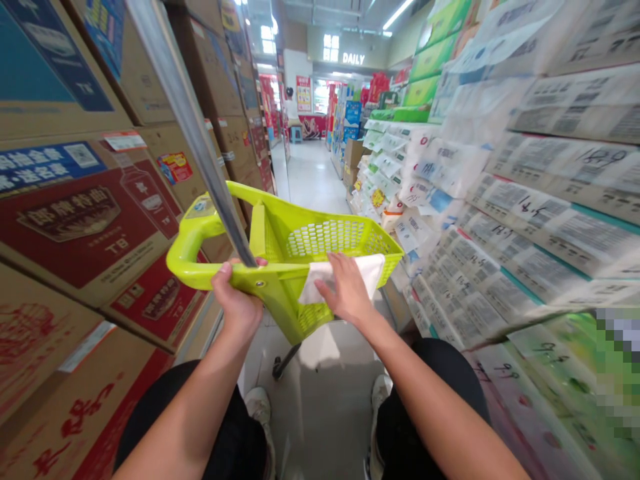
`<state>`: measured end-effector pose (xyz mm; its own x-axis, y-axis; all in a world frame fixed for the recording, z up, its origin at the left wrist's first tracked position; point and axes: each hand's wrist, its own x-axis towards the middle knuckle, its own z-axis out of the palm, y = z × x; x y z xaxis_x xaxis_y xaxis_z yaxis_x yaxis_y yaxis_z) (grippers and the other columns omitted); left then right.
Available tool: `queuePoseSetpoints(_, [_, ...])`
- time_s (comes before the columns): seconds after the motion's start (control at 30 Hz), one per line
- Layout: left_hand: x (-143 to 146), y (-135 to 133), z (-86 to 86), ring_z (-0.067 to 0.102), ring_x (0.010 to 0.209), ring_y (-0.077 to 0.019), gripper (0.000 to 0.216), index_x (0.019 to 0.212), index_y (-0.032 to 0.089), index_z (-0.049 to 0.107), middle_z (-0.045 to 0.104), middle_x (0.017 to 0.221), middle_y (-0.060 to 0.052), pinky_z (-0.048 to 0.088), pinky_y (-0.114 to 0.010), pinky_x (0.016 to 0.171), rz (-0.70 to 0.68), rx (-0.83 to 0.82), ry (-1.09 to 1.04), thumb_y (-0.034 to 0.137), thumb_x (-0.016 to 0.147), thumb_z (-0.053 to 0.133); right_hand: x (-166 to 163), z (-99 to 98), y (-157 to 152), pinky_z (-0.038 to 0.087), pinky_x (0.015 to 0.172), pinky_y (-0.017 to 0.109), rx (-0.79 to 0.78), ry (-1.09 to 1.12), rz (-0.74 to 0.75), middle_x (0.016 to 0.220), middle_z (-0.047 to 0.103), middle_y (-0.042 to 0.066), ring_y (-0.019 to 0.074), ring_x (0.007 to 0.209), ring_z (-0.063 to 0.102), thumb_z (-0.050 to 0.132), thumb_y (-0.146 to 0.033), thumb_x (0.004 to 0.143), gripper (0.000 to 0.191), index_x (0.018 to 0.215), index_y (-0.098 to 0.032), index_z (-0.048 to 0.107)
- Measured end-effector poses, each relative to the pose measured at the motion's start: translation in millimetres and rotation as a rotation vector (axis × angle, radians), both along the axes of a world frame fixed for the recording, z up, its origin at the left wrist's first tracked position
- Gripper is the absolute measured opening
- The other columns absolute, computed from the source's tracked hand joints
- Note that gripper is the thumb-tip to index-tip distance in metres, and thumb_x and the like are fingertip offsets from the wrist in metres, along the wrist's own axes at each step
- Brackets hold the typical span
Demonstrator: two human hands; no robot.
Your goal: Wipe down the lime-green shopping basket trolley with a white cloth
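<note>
A lime-green shopping basket (270, 300) on a wheeled metal frame stands between my knees. Its grey metal pole (193, 127) slants up to the left from the near rim. My left hand (237, 293) is closed around the basket's near rim, close to the foot of the pole. Over the rim's right part lies a white cloth (313, 283), partly covered by my right hand (345, 287). That hand presses the cloth flat, palm down, with its fingers pointing toward the basket's inside. Through the basket's far wall, rows of holes show.
Stacked cardboard boxes (85, 213) line the left side. Paper packs (525, 200) with handwritten prices rise on the right. A small black caster (277, 367) touches the tiled floor (330, 400). Down the aisle, a person (291, 110) is near a blue stool (296, 131).
</note>
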<state>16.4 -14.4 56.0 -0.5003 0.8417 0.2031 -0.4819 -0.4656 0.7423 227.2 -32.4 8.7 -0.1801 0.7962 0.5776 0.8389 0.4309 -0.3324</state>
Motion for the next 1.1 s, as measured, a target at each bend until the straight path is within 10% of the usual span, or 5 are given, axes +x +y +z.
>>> queuePoseSetpoints(0.23, [-4.6, 2.0, 1.0, 0.066, 0.062, -0.0202, 0.025, 0.072, 0.023, 0.050, 0.063, 0.063, -0.001, 0.054, -0.034, 0.060, -0.003, 0.025, -0.071, 0.046, 0.074, 0.057, -35.7, 17.9, 0.3, 0.037, 0.119, 0.050, 0.052, -0.003, 0.239, 0.153, 0.054, 0.016, 0.0307, 0.139, 0.050, 0.043, -0.058, 0.104, 0.068, 0.157, -0.015, 0.042])
queuePoseSetpoints(0.6, [-26.5, 17.0, 5.3, 0.062, 0.057, -0.0200, 0.024, 0.067, 0.025, 0.048, 0.059, 0.058, -0.001, 0.051, -0.035, 0.055, 0.072, 0.040, -0.074, 0.047, 0.072, 0.056, 84.1, -24.1, 40.3, 0.038, 0.107, 0.048, 0.058, -0.141, -0.309, 0.113, 0.067, 0.015, 0.0313, 0.113, 0.054, 0.039, -0.048, 0.107, 0.043, 0.114, -0.018, 0.069])
queuePoseSetpoints(0.97, [1.8, -5.5, 5.2, 0.061, 0.058, -0.0193, 0.023, 0.069, 0.023, 0.052, 0.062, 0.059, -0.002, 0.051, -0.033, 0.056, -0.055, 0.019, -0.118, 0.046, 0.069, 0.057, -47.7, 13.7, -7.1, 0.037, 0.114, 0.050, 0.110, 0.009, 0.130, 0.140, 0.059, 0.018, 0.0330, 0.128, 0.049, 0.046, -0.061, 0.101, 0.069, 0.149, -0.012, 0.048])
queuePoseSetpoints(1.1, [-3.4, -1.5, 3.4, 0.063, 0.059, -0.0198, 0.024, 0.070, 0.023, 0.052, 0.064, 0.063, -0.003, 0.052, -0.035, 0.058, -0.065, 0.024, -0.084, 0.047, 0.070, 0.058, -46.4, 19.5, -4.2, 0.040, 0.111, 0.049, 0.048, -0.047, 0.207, 0.142, 0.059, 0.015, 0.0327, 0.127, 0.052, 0.046, -0.063, 0.101, 0.072, 0.157, -0.018, 0.043])
